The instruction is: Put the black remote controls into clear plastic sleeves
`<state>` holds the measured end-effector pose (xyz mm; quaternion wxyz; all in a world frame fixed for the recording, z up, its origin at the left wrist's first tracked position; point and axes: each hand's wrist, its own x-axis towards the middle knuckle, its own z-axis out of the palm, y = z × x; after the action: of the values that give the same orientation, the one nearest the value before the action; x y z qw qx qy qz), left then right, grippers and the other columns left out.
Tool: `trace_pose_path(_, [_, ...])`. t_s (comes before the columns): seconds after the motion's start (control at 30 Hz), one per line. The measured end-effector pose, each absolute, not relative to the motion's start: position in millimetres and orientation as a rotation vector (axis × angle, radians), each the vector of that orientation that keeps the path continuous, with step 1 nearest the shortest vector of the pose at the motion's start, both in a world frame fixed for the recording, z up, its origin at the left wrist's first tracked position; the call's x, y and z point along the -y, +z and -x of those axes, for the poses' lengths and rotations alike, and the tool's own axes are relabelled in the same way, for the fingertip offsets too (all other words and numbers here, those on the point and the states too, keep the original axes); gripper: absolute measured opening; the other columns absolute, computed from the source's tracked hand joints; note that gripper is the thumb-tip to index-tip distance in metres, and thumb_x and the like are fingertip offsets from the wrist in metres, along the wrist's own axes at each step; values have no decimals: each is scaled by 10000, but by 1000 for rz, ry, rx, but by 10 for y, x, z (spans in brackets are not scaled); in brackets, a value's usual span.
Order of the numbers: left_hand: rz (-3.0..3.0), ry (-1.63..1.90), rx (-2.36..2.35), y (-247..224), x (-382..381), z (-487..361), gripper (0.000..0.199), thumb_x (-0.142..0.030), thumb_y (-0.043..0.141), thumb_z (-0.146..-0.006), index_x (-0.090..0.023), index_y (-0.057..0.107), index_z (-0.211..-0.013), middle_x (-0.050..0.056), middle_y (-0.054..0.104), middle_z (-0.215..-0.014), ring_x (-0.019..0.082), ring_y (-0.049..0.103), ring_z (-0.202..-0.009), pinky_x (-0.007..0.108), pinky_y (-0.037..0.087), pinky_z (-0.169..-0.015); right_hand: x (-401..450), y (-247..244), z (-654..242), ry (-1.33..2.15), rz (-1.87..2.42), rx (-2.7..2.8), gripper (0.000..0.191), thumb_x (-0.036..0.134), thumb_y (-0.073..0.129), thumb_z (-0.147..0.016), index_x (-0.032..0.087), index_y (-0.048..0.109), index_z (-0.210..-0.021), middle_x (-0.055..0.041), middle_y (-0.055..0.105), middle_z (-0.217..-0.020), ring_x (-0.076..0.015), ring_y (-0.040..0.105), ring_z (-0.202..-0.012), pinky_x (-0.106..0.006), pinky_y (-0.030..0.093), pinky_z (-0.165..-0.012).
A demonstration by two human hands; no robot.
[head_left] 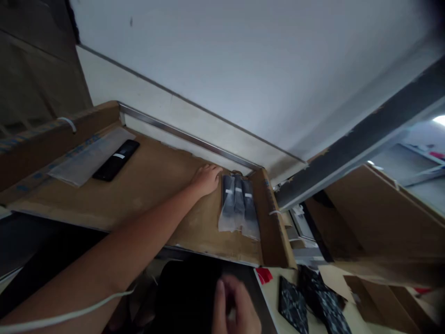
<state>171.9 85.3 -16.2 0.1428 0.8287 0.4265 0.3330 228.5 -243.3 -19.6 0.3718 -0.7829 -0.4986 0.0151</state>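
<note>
Brown cardboard tray (pixel 146 171) with raised side walls occupies the middle of the view, set against a metal edge strip (pixel 187 134) along its far side. Its surface holds two groups of items. At the right end lies a clear plastic bag (pixel 238 232) containing three dark packets (pixel 238 202), arranged side by side, each with a pale label. At the left end, a slim black case (pixel 116 160) with a white label rests on a clear plastic sleeve (pixel 86 155).

The left hand (pixel 206 180) is open and palm-down on the tray, just beside the bag. The right hand (pixel 236 308) is near the bottom edge of the view, next to a dark object (pixel 187 297); it is blurred and partly cut off, so its grip state cannot be determined.

A white cord (pixel 66 315) crosses the left forearm. To the near right, black patterned packets (pixel 294 304) lie on a pale surface (pixel 278 297) beside a red tag (pixel 264 275).
</note>
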Motion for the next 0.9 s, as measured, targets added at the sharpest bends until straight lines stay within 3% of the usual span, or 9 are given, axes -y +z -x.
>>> trace_pose_path(0.07, [-2434, 940, -1214, -153, -946, -1782, 347, -175, 506, -899, -226, 622, -1222, 69, 643, -1223, 255, 537, -1128, 404, 429, -942, 2002, -99, -2384, -97, 1912, 1410, 275, 379, 579, -909, 199, 672, -1095, -101, 643, -957, -239, 620, -884, -351, 507, -789])
trace_pose_path(0.1, [-2443, 926, -1215, -147, -987, -1814, 344, -178, 510, -899, -230, 633, -1216, 67, 648, -1221, 257, 538, -1133, 403, 426, -942, 1791, -78, -2450, -146, 1909, 1430, 303, 363, 561, -915, 189, 663, -1141, -113, 623, -991, -245, 604, -917, -371, 497, -821])
trace_pose_path(0.33, [-2471, 859, -1115, -130, -1205, -1959, 229, -191, 482, -906, -203, 710, -920, 65, 684, -1031, 220, 608, -988, 358, 438, -851, 1238, -228, -2739, -200, 1874, 1434, 247, 337, 541, -945, 176, 722, -994, -75, 596, -878, -196, 573, -805, -311, 463, -748])
trace_pose_path(0.47, [-2493, 868, -1049, -130, -1220, -1933, 220, -156, 473, -876, -195, 688, -896, 71, 677, -998, 223, 612, -970, 356, 440, -827, 1298, -221, -2695, -244, 1854, 1347, 257, 351, 553, -950, 164, 722, -1000, -67, 608, -847, -184, 575, -778, -297, 452, -739])
trace_pose_path(0.6, [-2523, 899, -899, -141, -1217, -1886, 273, -110, 518, -798, -219, 670, -996, 41, 686, -1058, 217, 616, -983, 344, 445, -852, 1294, -198, -2656, -246, 1859, 1235, 271, 348, 543, -952, 147, 696, -1050, -63, 579, -846, -172, 538, -718, -293, 439, -691])
trace_pose_path(0.9, [-2493, 901, -940, -167, -1243, -1911, 243, -116, 450, -864, -190, 681, -875, 66, 669, -958, 194, 621, -892, 308, 463, -814, 1333, -248, -2696, -280, 1826, 1359, 235, 198, 520, -880, 167, 696, -1033, -47, 513, -852, -184, 521, -772, -300, 431, -719])
